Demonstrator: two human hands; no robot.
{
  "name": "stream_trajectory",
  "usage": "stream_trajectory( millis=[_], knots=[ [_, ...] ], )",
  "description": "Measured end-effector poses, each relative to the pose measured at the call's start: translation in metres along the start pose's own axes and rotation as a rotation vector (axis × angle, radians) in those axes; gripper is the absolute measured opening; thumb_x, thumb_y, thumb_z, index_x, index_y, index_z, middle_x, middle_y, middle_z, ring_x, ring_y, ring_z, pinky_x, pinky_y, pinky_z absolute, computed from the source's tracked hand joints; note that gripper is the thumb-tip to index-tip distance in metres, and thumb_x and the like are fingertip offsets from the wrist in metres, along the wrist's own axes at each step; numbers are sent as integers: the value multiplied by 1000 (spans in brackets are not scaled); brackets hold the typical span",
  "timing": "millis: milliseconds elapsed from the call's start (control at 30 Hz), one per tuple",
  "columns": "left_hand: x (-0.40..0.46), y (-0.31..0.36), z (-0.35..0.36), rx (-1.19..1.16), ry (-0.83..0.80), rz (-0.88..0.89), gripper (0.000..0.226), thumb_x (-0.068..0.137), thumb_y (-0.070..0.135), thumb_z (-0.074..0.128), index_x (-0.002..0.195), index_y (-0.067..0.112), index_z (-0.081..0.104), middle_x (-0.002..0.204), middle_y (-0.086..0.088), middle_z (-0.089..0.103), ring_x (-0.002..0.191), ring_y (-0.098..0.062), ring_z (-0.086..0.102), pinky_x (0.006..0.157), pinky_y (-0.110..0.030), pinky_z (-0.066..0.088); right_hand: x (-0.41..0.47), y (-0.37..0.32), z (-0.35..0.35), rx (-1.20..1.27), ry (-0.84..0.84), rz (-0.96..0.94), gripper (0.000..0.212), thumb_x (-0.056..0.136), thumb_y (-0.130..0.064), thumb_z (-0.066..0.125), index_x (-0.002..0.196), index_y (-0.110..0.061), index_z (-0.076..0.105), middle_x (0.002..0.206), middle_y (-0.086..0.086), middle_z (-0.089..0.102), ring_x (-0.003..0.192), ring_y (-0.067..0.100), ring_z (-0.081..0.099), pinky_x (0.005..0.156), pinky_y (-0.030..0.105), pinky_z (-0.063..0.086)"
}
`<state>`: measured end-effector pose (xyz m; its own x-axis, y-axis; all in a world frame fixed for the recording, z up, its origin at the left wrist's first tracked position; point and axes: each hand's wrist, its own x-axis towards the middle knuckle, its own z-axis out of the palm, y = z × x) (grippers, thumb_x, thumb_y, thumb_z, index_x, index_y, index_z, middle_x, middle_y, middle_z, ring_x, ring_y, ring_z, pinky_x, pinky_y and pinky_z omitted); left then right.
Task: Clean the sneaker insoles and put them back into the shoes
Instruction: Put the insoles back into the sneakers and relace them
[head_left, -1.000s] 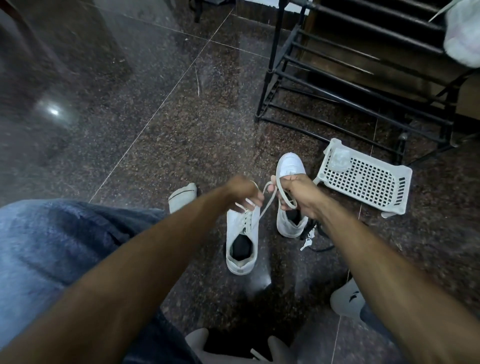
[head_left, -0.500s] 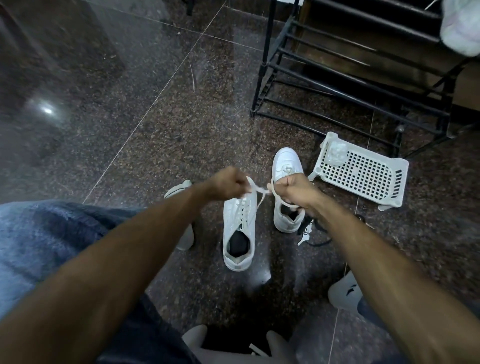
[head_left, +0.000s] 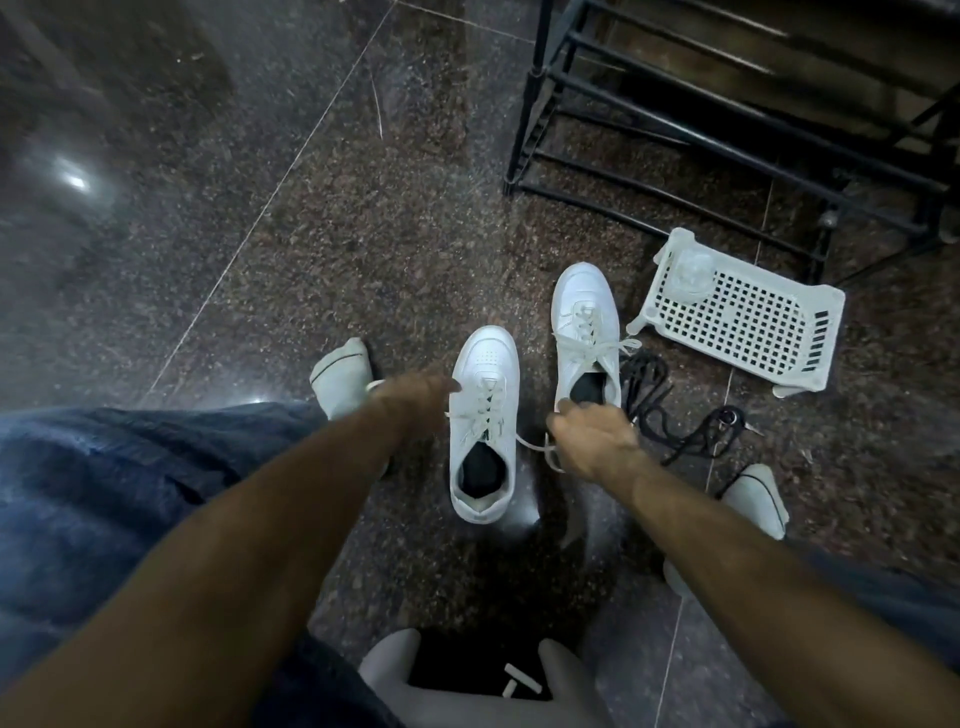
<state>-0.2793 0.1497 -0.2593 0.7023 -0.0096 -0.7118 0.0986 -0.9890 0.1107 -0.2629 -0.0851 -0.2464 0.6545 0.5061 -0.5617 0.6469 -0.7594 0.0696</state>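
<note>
Head view, left to right. Left hand (head_left: 415, 392) hovers by the near sneaker's (head_left: 483, 426) lace row, fingers blurred; cannot tell whether it pinches a lace. That shoe lies on the floor (head_left: 260, 234), long axis running away from the person, toe far, dark insole (head_left: 480, 467) showing in the heel opening, between the two hands. Right hand (head_left: 589, 434) has fingers curled on a loose white lace end (head_left: 540, 447), just beside the second sneaker's (head_left: 587, 332) heel; its insole (head_left: 587, 389) sits in place too. Black cord (head_left: 670, 415) and white basket (head_left: 737, 317) lie further right. Judgement: lacing stage; right hand nearer the far shoe.
</note>
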Motion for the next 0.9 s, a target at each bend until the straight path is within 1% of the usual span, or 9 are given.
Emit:
stream_trajectory(
  millis=[67, 133, 267, 400, 533, 633, 700, 800, 900],
  knots=[
    [3, 15, 19, -164, -32, 53, 57, 94, 26, 54, 148, 28, 35, 153, -1, 36, 136, -25, 40, 111, -45, 34, 9, -16, 10, 180, 16, 29, 32, 88, -15, 48, 118, -15, 59, 121, 5, 55, 108, 29, 60, 83, 41, 50],
    [6, 31, 46, -277, -19, 33, 52, 97, 28, 47, 147, 30, 36, 154, 0, 35, 136, -27, 41, 110, -45, 36, 19, -30, 18, 412, -24, 118, 30, 89, -17, 46, 115, -14, 59, 121, 6, 53, 111, 31, 57, 86, 42, 50],
    [4, 36, 62, -234, 215, -50, 34, 95, 22, 46, 126, 25, 60, 127, -5, 62, 111, -31, 61, 89, -39, 47, 32, -46, 36, 723, -12, 291, 24, 93, -27, 47, 104, -16, 66, 112, 10, 65, 101, 33, 62, 73, 36, 50],
    [5, 24, 59, -191, 232, 4, 24, 94, 25, 49, 109, 22, 68, 104, -9, 70, 96, -34, 67, 78, -41, 53, 32, -43, 39, 650, 6, 259, 21, 91, -29, 49, 96, -16, 65, 103, 9, 67, 96, 32, 63, 69, 33, 46],
    [6, 2, 48, 48, 71, -60, 27, 96, 30, 50, 117, 17, 60, 118, -9, 64, 106, -31, 64, 78, -38, 49, 24, -13, 38, 423, -1, 175, 27, 85, -35, 52, 96, -13, 62, 104, 10, 65, 97, 32, 61, 74, 34, 46],
    [11, -16, 43, 99, -72, -94, 28, 93, 29, 53, 118, 18, 60, 123, -10, 61, 110, -31, 62, 88, -40, 51, 16, 8, 42, 547, -112, 185, 13, 79, -34, 56, 78, -20, 57, 88, 5, 65, 84, 27, 60, 60, 30, 41],
    [15, -15, 33, -207, -101, -68, 21, 92, 22, 58, 108, 13, 68, 111, -12, 67, 100, -27, 64, 82, -32, 50, 15, 12, 44, 840, -98, 238, 16, 77, -30, 60, 68, -17, 58, 76, 2, 66, 74, 22, 61, 59, 33, 44],
    [13, 0, 17, -1097, -35, -84, 16, 94, 10, 57, 89, 2, 69, 89, -11, 66, 71, -15, 58, 60, -19, 46, 18, 11, 37, 1389, -22, 289, 16, 75, -16, 59, 66, -4, 64, 72, 9, 68, 67, 20, 58, 70, 37, 46],
    [18, 14, 13, -1674, -102, -49, 35, 102, 24, 42, 74, 16, 63, 91, -6, 65, 75, -8, 52, 74, -22, 40, 22, 0, 26, 1771, 44, 358, 10, 72, -20, 60, 69, -11, 62, 81, 13, 60, 79, 21, 51, 75, 36, 39]
  ],
)
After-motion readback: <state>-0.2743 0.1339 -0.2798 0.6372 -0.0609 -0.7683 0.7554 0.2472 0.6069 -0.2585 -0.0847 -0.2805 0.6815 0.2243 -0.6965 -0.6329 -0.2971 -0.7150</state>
